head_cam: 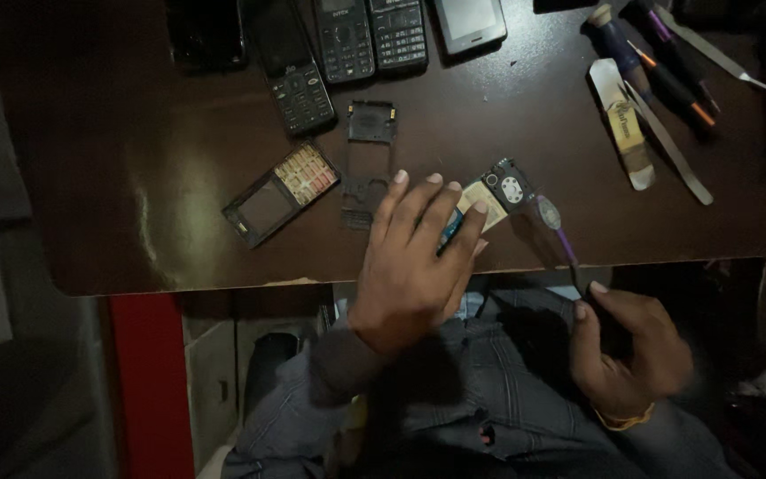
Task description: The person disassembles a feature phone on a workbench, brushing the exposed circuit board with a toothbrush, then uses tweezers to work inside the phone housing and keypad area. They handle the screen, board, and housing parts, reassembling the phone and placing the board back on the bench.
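My left hand point(414, 257) pins the phone board point(489, 200) flat at the table point(135, 195) edge; my right hand point(627, 346) pinches a purple tool point(560, 232), which could slip and gouge it

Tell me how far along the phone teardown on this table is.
Done: a front frame with keypad and a black inner frame lie detached on the table. In hand: the left hand pins the bare circuit board while the right hand holds a purple-handled tool beside it. Left: the board is still out, and several whole phones wait at the far edge.
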Tool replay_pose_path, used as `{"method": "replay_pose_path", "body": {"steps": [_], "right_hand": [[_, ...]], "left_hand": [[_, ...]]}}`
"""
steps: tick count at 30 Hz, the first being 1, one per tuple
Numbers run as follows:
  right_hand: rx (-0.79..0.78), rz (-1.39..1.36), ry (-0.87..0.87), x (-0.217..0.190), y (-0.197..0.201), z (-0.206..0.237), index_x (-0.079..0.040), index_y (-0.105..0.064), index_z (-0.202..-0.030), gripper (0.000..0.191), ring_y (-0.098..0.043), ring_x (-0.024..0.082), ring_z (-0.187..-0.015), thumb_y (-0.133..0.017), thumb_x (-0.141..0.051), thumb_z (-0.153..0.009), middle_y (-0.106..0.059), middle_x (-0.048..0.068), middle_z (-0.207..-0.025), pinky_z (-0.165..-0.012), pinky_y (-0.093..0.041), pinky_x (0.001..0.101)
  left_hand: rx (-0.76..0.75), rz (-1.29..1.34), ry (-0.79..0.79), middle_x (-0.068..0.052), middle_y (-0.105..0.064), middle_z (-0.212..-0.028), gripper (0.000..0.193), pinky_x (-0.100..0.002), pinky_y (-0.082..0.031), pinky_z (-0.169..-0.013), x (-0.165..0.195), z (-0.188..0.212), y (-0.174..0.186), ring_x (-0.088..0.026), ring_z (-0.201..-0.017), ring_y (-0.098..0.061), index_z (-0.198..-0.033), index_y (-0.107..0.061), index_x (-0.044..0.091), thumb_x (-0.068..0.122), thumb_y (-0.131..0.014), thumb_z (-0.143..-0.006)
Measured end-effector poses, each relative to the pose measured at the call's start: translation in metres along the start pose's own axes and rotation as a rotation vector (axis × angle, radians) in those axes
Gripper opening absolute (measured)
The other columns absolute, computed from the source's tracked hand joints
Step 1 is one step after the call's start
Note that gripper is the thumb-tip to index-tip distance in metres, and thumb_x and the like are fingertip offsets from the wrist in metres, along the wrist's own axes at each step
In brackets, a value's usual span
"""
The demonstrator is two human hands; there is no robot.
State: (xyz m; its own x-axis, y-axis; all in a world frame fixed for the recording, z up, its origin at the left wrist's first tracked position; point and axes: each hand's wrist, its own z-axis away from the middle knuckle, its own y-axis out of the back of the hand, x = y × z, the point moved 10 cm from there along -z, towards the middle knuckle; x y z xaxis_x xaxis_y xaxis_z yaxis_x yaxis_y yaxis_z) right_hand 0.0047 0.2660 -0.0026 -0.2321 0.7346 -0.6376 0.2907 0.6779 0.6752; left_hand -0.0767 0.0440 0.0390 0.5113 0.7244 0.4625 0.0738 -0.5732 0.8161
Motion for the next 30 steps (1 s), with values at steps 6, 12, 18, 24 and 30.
{"method": "replay_pose_path", "body": {"steps": [6,12,18,24,30], "right_hand": [[-0.08,0.054,-0.021,-0.004,-0.009,-0.013,0.002,-0.07,-0.118,0.017,-0.075,0.021,-0.087,-0.077,-0.004,-0.104,-0.074,0.02,-0.104,-0.068,-0.055,0.0261],[-0.113,0.017,-0.006,-0.012,-0.023,-0.025,0.003,-0.071,-0.115,0.012,-0.077,0.023,-0.091,-0.077,-0.001,-0.106,-0.075,0.021,-0.103,-0.073,-0.059,0.027],[-0.126,0.042,0.042,-0.026,-0.038,-0.038,0.006,-0.071,-0.11,0.01,-0.078,0.025,-0.089,-0.077,0.004,-0.103,-0.074,0.021,-0.098,-0.073,-0.06,0.028],[-0.221,0.074,0.098,-0.031,-0.044,-0.041,0.01,-0.071,-0.1,0.019,-0.075,0.028,-0.077,-0.076,0.007,-0.083,-0.072,0.024,-0.084,-0.064,-0.058,0.0342],[-0.098,0.057,0.052,-0.005,-0.026,-0.026,0.001,-0.07,-0.114,0.014,-0.076,0.023,-0.091,-0.078,0.0,-0.102,-0.073,0.019,-0.103,-0.076,-0.06,0.0287]], "left_hand": [[0.004,0.024,-0.006,-0.023,-0.062,-0.134,0.038,-0.058,-0.043,-0.123,-0.01,-0.001,-0.004,-0.038,-0.134,-0.056,-0.131,-0.068,-0.002,0.018,-0.077,-0.101],[-0.031,0.03,0.026,-0.023,-0.062,-0.134,0.038,-0.058,-0.044,-0.123,-0.021,0.002,-0.014,-0.038,-0.135,-0.056,-0.128,-0.07,0.0,0.022,-0.079,-0.098],[0.016,0.131,0.023,-0.022,-0.061,-0.133,0.042,-0.058,-0.044,-0.124,-0.029,0.007,-0.012,-0.038,-0.134,-0.057,-0.134,-0.062,0.002,0.018,-0.081,-0.1],[0.047,0.165,0.006,-0.022,-0.058,-0.137,0.048,-0.059,-0.044,-0.127,-0.031,0.009,-0.007,-0.038,-0.136,-0.057,-0.141,-0.054,0.002,0.016,-0.081,-0.104],[0.035,0.178,0.015,-0.022,-0.059,-0.135,0.044,-0.059,-0.044,-0.125,-0.033,0.009,-0.008,-0.038,-0.136,-0.056,-0.135,-0.059,0.0,0.016,-0.081,-0.101]]}}
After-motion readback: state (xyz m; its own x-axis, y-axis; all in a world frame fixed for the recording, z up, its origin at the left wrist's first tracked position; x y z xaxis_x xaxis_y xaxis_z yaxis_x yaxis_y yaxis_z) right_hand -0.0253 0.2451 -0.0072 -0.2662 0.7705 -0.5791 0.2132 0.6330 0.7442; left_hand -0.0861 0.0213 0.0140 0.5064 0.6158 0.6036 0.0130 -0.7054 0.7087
